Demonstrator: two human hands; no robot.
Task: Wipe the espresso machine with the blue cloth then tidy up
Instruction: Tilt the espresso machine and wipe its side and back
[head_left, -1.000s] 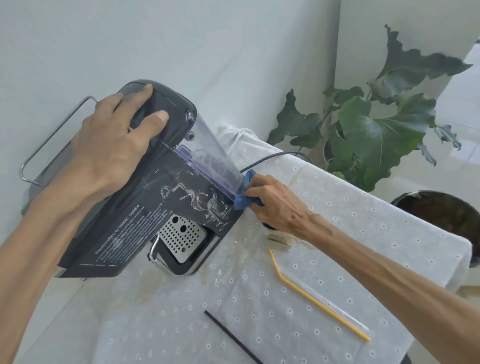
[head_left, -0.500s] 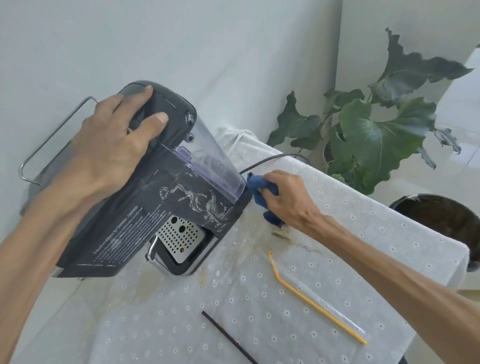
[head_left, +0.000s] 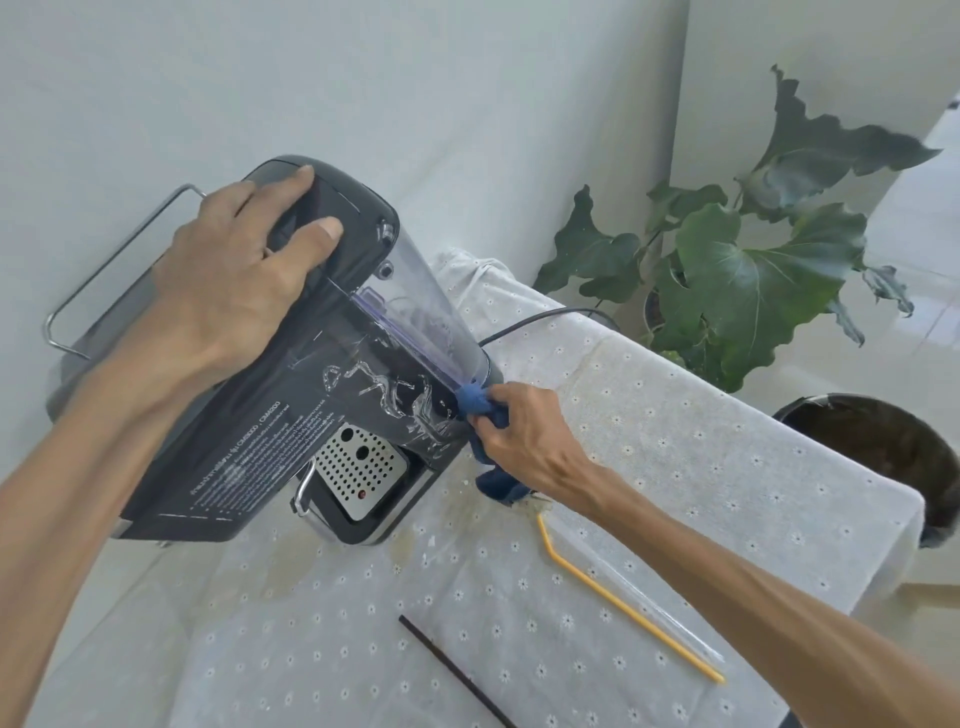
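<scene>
The black espresso machine (head_left: 291, 431) stands tilted on the white tablecloth (head_left: 675, 467), its perforated steel drip tray facing me. My left hand (head_left: 234, 291) lies flat on its rounded top and holds it steady. My right hand (head_left: 530, 441) is shut on the blue cloth (head_left: 480, 415) and presses it against the lower corner of the machine, at the bottom edge of the clear water tank (head_left: 421, 322). Part of the cloth hangs below my hand.
A yellow bent straw (head_left: 623, 608) in a clear wrapper and a thin black stick (head_left: 452, 670) lie on the cloth near me. The machine's black cable (head_left: 545, 317) runs back toward a large leafy plant (head_left: 753, 260). A dark bin (head_left: 893, 452) stands right of the table.
My right hand has brought the blue cloth back from behind the machine's rear corner onto the lower front edge of the water tank. My left hand has stayed on the top.
</scene>
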